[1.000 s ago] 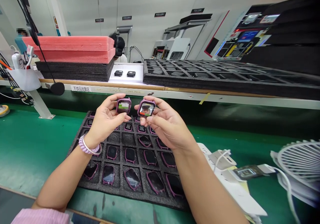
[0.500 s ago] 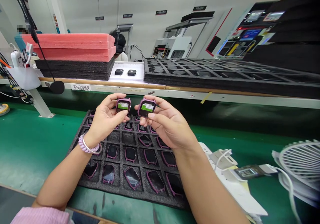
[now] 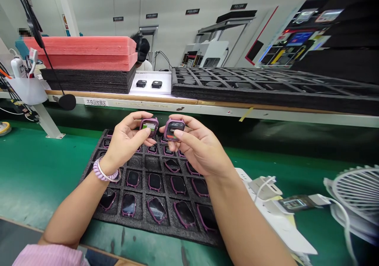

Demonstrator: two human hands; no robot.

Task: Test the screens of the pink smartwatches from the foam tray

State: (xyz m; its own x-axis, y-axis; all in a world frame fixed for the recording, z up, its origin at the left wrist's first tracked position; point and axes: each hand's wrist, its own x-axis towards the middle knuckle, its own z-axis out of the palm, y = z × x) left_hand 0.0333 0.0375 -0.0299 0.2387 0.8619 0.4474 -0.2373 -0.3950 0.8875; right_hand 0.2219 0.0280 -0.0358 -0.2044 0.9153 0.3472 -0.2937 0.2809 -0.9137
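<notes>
Two purple smartwatch bodies without straps are held up side by side over a black foam tray (image 3: 134, 163). My left hand (image 3: 127, 137) is closed around the edges of the left smartwatch (image 3: 148, 127), whose screen shows green and white, with my thumb on the glass. My right hand (image 3: 201, 147) grips the right smartwatch (image 3: 171, 131); its thumb lies on a dark screen with a red strip at the bottom. Several more purple watches (image 3: 154, 182) lie in the tray's square pockets, and two pockets near the middle hold none.
A shelf behind carries pink foam blocks (image 3: 89, 46), a white tray with two small black devices (image 3: 156, 84) and a long black compartment tray (image 3: 266, 96). To the right are a power strip (image 3: 284, 226) with plugs and a white fan (image 3: 358, 195). Another person sits beyond the shelf.
The right watch's screen has turned from green and white to dark with red, and my right thumb has shifted onto it. My left thumb now covers part of the left screen.
</notes>
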